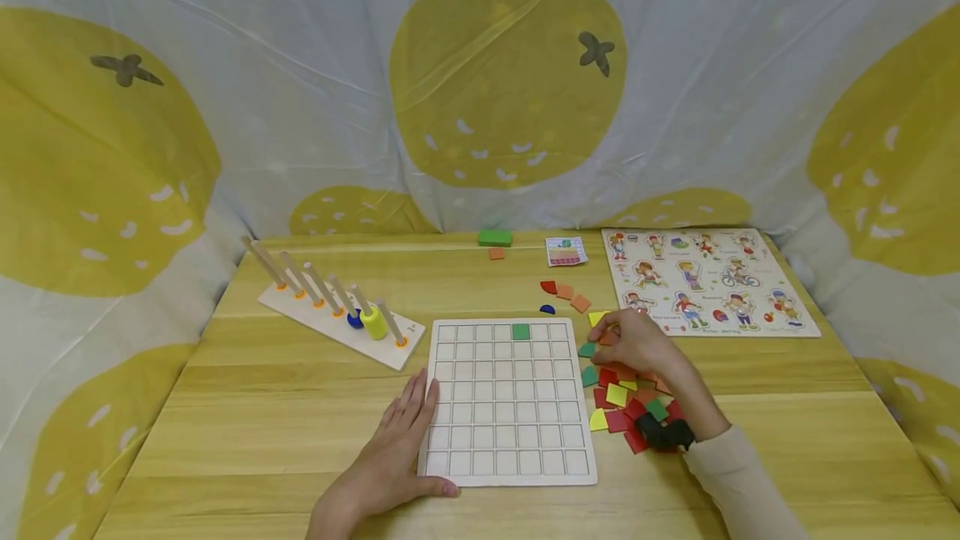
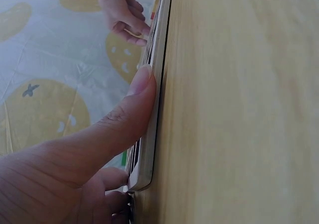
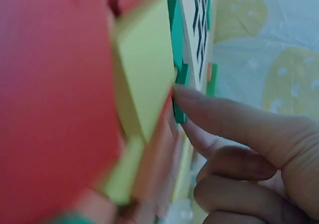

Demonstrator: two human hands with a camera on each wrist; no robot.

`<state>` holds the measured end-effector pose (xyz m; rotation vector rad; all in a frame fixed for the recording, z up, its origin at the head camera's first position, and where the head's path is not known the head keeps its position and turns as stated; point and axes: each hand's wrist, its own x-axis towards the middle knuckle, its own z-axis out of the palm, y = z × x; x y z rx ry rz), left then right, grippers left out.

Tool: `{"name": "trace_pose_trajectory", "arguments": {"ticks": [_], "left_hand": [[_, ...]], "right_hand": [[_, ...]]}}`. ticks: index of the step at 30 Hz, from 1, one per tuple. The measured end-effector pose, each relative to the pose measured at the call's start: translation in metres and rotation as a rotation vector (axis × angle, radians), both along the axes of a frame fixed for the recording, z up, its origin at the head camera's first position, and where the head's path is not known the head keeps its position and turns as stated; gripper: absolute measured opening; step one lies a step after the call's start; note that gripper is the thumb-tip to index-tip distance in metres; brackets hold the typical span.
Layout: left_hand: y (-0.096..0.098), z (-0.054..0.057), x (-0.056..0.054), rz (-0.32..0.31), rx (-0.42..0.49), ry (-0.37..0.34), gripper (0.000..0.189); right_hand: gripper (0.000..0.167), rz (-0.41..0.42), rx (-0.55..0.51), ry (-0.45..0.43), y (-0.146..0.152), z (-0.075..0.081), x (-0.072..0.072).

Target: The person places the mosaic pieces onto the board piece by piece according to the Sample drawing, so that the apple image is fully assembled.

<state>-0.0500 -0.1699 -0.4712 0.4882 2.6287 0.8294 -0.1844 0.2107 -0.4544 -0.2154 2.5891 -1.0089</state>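
A white grid board point(image 1: 510, 390) lies on the table, with one green square tile point(image 1: 521, 332) in its top row. My left hand point(image 1: 390, 440) rests against the board's left side, fingers fairly straight, and its thumb point(image 2: 142, 87) touches the near edge. To the right of the board, my right hand point(image 1: 633, 344) pinches a small green tile point(image 3: 181, 94) between thumb and forefinger. Below that hand lies a loose pile of red, yellow, orange and green tiles point(image 1: 617, 395), some of them quarter-round. The wrist camera hides part of the pile.
A wooden peg stand point(image 1: 337, 323) with a blue and a yellow bead stands at left. Behind the board are a green block point(image 1: 495, 237), an orange tile point(image 1: 497, 254) and a picture card point(image 1: 566, 252). A puzzle board with figures point(image 1: 708, 282) lies back right.
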Motion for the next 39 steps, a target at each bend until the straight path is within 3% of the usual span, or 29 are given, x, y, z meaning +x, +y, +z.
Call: {"name": "trace_pose_trajectory", "arguments": {"ticks": [6, 11, 22, 30, 39], "left_hand": [[-0.001, 0.001, 0.000, 0.006, 0.005, -0.010, 0.137], [-0.002, 0.002, 0.001, 0.006, -0.009, -0.015, 0.138], [-0.002, 0.003, -0.001, -0.002, -0.002, -0.001, 0.136], [-0.001, 0.002, 0.000, -0.006, 0.016, -0.010, 0.136], [-0.001, 0.002, 0.001, 0.001, 0.021, -0.007, 0.135]], "right_hand": [[0.024, -0.038, -0.058, 0.094, 0.021, 0.014, -0.005], [0.027, -0.072, -0.114, 0.121, 0.027, 0.017, -0.011], [0.021, -0.052, -0.157, 0.078, -0.027, 0.010, -0.022], [0.022, 0.016, -0.222, 0.062, -0.066, 0.004, -0.025], [0.021, 0.069, -0.222, 0.079, -0.090, 0.001, -0.025]]}}
